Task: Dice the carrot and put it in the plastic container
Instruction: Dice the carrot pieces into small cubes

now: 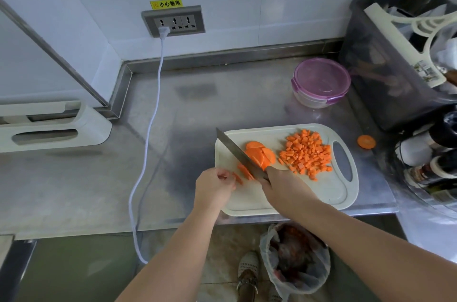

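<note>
On the board [333,193] at the counter's [173,128] front edge, the right hand [284,188] is wrapped tight around the knife [237,151] handle, with the blade angled across the strips [243,170], probably to cut them crosswise. The left hand [214,184] sits curled just beside the strips, knuckles forward, likely as a guard; whether it pinches one I cannot tell. The slices [259,152] lie fanned behind the blade, waiting. The dice [306,152] are heaped toward the board's handle end, out of the knife's way. The container [320,81] stands well behind with its lid on, so nothing is in it yet. One stray slice [366,141] lies off the board.
</note>
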### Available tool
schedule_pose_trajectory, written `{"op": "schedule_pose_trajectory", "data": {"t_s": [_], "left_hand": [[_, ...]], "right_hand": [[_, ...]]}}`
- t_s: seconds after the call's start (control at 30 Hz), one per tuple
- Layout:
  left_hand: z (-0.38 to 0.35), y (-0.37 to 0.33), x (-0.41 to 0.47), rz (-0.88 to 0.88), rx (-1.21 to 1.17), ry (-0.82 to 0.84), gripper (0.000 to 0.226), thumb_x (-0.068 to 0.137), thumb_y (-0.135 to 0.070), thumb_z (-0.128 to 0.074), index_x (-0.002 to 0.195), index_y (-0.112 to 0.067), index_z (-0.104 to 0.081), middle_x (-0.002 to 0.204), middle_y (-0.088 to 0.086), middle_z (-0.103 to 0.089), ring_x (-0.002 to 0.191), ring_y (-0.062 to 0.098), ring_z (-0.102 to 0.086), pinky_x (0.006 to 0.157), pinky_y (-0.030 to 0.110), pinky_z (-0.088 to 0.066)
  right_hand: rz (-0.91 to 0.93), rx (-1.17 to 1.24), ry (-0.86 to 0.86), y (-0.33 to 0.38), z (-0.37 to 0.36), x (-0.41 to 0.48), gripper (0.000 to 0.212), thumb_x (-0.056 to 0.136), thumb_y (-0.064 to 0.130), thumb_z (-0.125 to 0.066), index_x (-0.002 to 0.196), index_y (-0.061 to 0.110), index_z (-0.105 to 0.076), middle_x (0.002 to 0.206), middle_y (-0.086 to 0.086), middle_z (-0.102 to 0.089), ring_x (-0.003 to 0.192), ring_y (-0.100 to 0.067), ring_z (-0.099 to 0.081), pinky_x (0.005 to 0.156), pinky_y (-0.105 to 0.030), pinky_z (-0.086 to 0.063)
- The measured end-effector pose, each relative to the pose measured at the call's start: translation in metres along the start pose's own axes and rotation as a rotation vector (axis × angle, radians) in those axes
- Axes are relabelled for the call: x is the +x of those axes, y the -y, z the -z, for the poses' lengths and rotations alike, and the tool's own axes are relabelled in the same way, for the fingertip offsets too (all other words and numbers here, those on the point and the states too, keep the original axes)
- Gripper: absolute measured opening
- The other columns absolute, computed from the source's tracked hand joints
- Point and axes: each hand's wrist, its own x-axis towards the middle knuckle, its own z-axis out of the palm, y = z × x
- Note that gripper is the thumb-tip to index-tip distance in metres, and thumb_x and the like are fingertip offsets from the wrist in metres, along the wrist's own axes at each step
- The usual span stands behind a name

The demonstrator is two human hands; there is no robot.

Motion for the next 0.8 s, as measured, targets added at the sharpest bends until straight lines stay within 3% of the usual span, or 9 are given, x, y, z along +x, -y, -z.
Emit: {"op": "schedule_pose_trajectory", "data": {"t_s": [0.07,0.13,0.2,0.27,0.37,0.47,0.57,0.67,0.8], "left_hand": [[0.01,-0.001,0.005,-0.007,-0.019,-0.044,0.011,0.086,-0.013,-0.059,0.088,-0.02,-0.068,0.08,0.0,-0.071,0.082,0.019,-0.07,0.084,0.044,-0.056],[0.024,-0.007,0.011,-0.113,-0.046,-0.21,0.014,0.089,-0.012,-0.057,0.098,-0.019,-0.066,0.092,0.0,-0.07,0.087,0.018,-0.067,0.088,0.04,-0.053],[0.04,-0.025,0.007,-0.308,-0.066,-0.439,0.02,0.093,-0.009,-0.054,0.108,-0.016,-0.066,0.099,-0.004,-0.066,0.089,0.014,-0.061,0.086,0.021,-0.046],[0.049,-0.05,0.0,-0.593,-0.023,-0.53,0.019,0.092,-0.008,-0.056,0.106,-0.013,-0.066,0.096,-0.006,-0.061,0.083,0.008,-0.055,0.075,0.008,-0.039],[0.043,-0.071,-0.002,-0.936,0.296,-0.172,0.026,0.084,-0.033,-0.061,0.103,-0.019,-0.07,0.096,-0.013,-0.058,0.09,0.005,-0.055,0.085,0.015,-0.042],[0.028,-0.073,0.009,-0.886,0.655,0.169,0.034,0.081,-0.05,-0.055,0.106,-0.033,-0.07,0.109,-0.017,-0.061,0.107,0.008,-0.054,0.098,0.034,-0.041],[0.02,-0.07,0.019,-0.865,0.733,0.26,0.019,0.089,-0.039,-0.057,0.101,-0.035,-0.07,0.109,-0.016,-0.063,0.107,0.008,-0.054,0.097,0.039,-0.041],[0.018,-0.067,0.029,-0.868,0.766,0.307,0.015,0.09,-0.031,-0.059,0.099,-0.029,-0.071,0.107,-0.013,-0.063,0.105,0.008,-0.056,0.094,0.032,-0.042],[0.014,-0.065,0.03,-0.865,0.719,0.303,0.022,0.084,-0.041,-0.065,0.101,-0.03,-0.072,0.107,-0.014,-0.064,0.102,0.005,-0.056,0.091,0.027,-0.042]], "right_hand": [[0.025,-0.008,-0.054,-0.001,0.012,-0.003,0.023,0.102,0.034,-0.033,0.095,0.015,-0.045,0.093,-0.011,-0.06,0.082,-0.03,-0.057,0.064,-0.034,-0.043],[0.042,-0.065,-0.11,-0.003,0.023,-0.004,0.023,0.101,0.034,-0.036,0.101,0.013,-0.047,0.094,-0.01,-0.062,0.083,-0.031,-0.059,0.065,-0.034,-0.044],[0.066,-0.134,-0.165,-0.005,0.03,-0.002,0.024,0.1,0.033,-0.038,0.11,0.014,-0.048,0.093,-0.007,-0.063,0.082,-0.03,-0.061,0.062,-0.033,-0.044],[0.088,-0.177,-0.199,-0.007,0.034,0.001,0.023,0.099,0.032,-0.041,0.114,0.016,-0.047,0.092,-0.004,-0.062,0.08,-0.029,-0.061,0.06,-0.031,-0.043],[0.108,-0.217,-0.212,-0.007,0.035,0.005,0.023,0.097,0.032,-0.043,0.115,0.018,-0.045,0.092,-0.002,-0.06,0.082,-0.028,-0.061,0.06,-0.03,-0.042],[0.135,-0.249,-0.219,-0.008,0.032,0.005,0.027,0.098,0.034,-0.045,0.12,0.019,-0.044,0.104,-0.003,-0.062,0.092,-0.028,-0.062,0.065,-0.03,-0.04],[0.158,-0.282,-0.224,-0.01,0.03,0.004,0.029,0.099,0.035,-0.045,0.124,0.02,-0.042,0.111,-0.001,-0.061,0.098,-0.027,-0.059,0.07,-0.029,-0.034],[0.181,-0.343,-0.245,-0.016,0.03,0.002,0.033,0.099,0.035,-0.045,0.129,0.022,-0.04,0.117,0.002,-0.06,0.101,-0.025,-0.058,0.073,-0.026,-0.03],[0.183,-0.383,-0.258,-0.02,0.031,0.0,0.034,0.1,0.034,-0.044,0.131,0.022,-0.039,0.12,0.004,-0.059,0.103,-0.023,-0.057,0.075,-0.025,-0.025]]}}
